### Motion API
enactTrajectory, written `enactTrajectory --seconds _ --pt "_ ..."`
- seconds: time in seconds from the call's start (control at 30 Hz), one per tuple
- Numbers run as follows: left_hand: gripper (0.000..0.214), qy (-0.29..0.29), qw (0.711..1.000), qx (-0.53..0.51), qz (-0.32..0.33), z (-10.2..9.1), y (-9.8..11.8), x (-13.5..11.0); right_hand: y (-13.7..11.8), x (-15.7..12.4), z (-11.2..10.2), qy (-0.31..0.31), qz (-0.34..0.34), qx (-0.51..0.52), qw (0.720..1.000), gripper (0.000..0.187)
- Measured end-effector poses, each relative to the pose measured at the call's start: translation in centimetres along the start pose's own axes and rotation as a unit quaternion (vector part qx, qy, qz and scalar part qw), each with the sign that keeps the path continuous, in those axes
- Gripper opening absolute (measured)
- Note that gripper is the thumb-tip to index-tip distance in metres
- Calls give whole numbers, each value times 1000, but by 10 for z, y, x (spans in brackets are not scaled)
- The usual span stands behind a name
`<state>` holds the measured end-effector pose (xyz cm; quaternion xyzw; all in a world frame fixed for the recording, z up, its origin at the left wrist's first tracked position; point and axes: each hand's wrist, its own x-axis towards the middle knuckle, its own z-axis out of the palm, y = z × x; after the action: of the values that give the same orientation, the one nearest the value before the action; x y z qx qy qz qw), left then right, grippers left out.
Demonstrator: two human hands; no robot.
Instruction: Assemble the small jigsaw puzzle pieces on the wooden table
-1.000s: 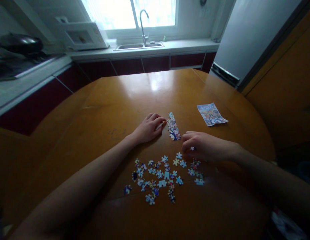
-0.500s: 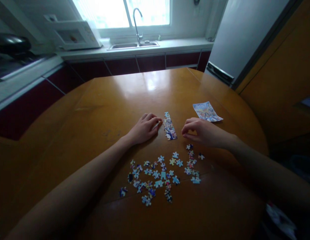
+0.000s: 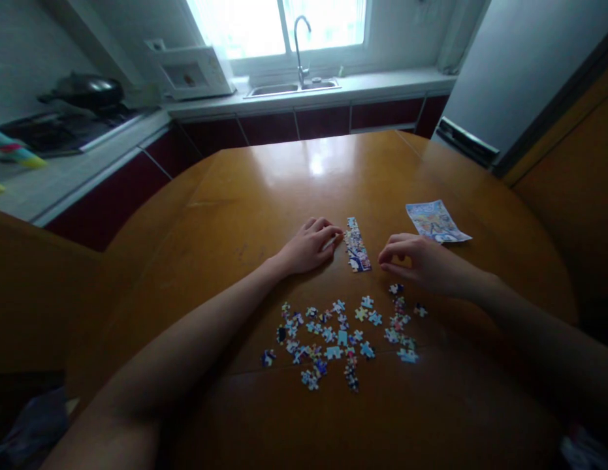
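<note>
While knobbed puzzle pieces (image 3: 343,337) lie scattered, the wooden table (image 3: 284,186) shines.

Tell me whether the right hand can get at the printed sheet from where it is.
Probably yes: the right hand is close to the printed sheet on the wooden table, and no object visibly stands between them.

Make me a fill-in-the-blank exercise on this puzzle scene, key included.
1. The strip lies between the left hand and the ____.
2. The loose pieces lie on the wooden ____.
3. The faucet arches over the ____.
4. The sheet lies to the strip's ____.

Missing words: right hand; table; sink; right.
</note>
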<state>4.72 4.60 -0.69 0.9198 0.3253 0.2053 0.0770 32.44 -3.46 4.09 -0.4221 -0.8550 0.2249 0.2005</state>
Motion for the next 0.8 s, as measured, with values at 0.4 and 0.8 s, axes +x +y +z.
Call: enactTrajectory --seconds 0.4,0.8 --pt "27 2 1000 1 -1 2 -2 -1 -4 -2 5 -37 -16 -5 999 9" --pt "27 -2 1000 -3 -4 2 0 -2 -55 -11 49 17 -143 32 989 13"
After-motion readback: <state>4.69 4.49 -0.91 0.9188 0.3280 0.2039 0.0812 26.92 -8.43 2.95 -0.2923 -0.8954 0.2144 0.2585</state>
